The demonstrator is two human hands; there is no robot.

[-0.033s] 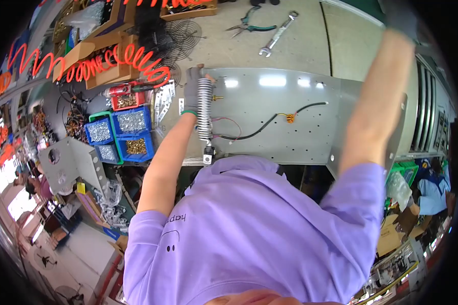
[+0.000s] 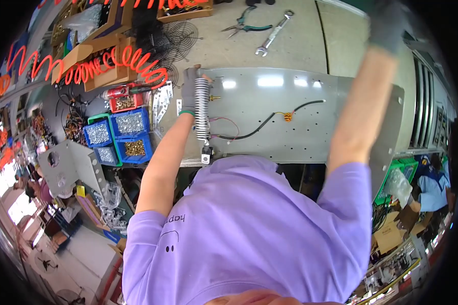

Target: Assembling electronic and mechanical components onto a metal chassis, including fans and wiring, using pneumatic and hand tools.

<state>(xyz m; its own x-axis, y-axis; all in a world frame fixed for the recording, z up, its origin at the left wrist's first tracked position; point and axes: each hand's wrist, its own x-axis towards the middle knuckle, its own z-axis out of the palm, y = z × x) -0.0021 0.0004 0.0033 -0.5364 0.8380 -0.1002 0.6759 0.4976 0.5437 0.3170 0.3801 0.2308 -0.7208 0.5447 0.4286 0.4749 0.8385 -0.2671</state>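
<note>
In a grey glove with bare fingertips, my left hand [image 2: 190, 87] is closed on the left end of a flat grey metal panel [image 2: 259, 101]. It lies against the upper part of a silver coil spring [image 2: 202, 109], which hides some of its fingers. A black fitting with a square metal end [image 2: 206, 154] sits at the spring's near end. A black cable [image 2: 254, 129] with a yellow-orange wound ring [image 2: 288, 117] lies across the panel. My right hand [image 2: 389, 25], also gloved, is stretched out at the far right, past the panel. Motion and shadow smear its fingers.
Green-handled pliers [image 2: 245, 25] and a wrench [image 2: 275, 33] lie beyond the panel. Blue bins [image 2: 131, 123] of screws and a red power tool [image 2: 118, 92] stand at the left. Round wire guards [image 2: 180, 38], open cardboard boxes [image 2: 94, 71] and a red coiled hose [image 2: 132, 61] are behind.
My right arm has swung left, and its hand shows more at the far right. My left hand keeps its place by the spring. The whole view has shifted slightly.
</note>
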